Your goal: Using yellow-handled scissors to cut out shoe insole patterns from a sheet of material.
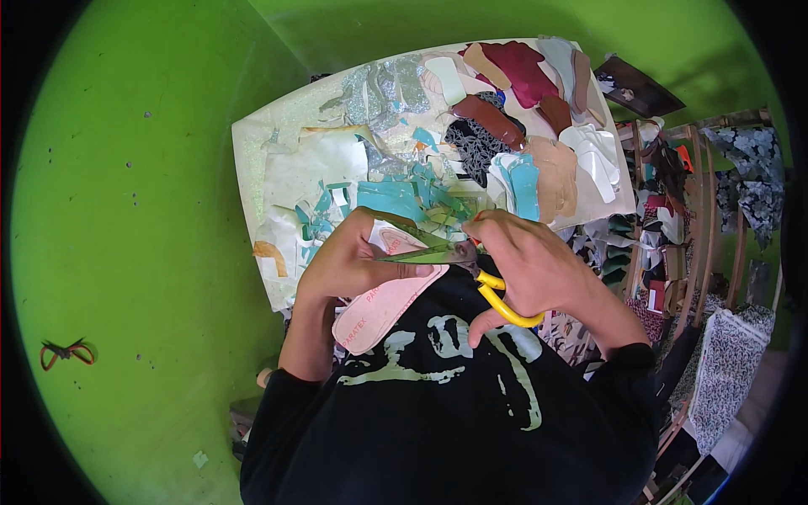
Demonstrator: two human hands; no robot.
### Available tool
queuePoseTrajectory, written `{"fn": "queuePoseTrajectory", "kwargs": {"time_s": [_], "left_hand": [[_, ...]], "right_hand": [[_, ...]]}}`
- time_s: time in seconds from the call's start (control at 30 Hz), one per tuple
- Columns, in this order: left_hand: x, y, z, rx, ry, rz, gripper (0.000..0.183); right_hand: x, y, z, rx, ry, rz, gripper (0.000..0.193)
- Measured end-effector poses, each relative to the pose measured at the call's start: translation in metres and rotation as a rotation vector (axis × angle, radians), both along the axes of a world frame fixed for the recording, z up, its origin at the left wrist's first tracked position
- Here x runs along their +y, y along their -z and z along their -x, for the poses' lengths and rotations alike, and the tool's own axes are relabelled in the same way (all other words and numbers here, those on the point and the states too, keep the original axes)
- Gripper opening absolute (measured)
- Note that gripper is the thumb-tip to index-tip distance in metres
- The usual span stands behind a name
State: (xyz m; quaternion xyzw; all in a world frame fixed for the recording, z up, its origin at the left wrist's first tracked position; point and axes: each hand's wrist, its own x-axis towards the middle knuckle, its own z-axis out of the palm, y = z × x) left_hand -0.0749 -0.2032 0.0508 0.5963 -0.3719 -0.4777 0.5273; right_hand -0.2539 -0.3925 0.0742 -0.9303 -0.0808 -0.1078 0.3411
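Note:
My left hand [343, 259] is closed around a pale pink insole [369, 320] with red print, pinching its upper part between thumb and fingers. In my right hand [539, 268] is a pair of scissors [511, 308] with yellow handles, the thumb reaching below the lower loop. The blades are spread and point left, at the upper end of the insole by my left fingers. Whether they touch its edge, I cannot tell. Just beyond both hands lie teal offcuts [391, 199] on a pale, tilted table [257, 156].
Toward the table's back right lie a dark red piece [518, 67], a brown piece [488, 120] and white sole-shaped pieces [589, 156]. A tan stack [551, 177] sits near the right edge. Wooden racks [697, 244] with material stand at right; a green wall [135, 252] rises at left.

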Motion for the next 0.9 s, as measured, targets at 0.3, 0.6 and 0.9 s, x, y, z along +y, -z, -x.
{"fn": "queuePoseTrajectory", "kwargs": {"time_s": [0.3,0.6,0.9], "left_hand": [[-0.003,-0.012,0.005,0.233,-0.083,0.0,0.031],[-0.027,0.01,0.009,0.244,-0.299,0.003,0.016],[-0.032,0.044,0.012,0.259,-0.697,0.186,0.02]], "right_hand": [[-0.003,0.013,0.011,0.151,0.039,-0.018,0.097],[0.022,0.062,-0.012,0.087,0.256,-1.034,0.068],[0.049,0.074,-0.013,0.222,0.399,-1.142,0.057]]}}
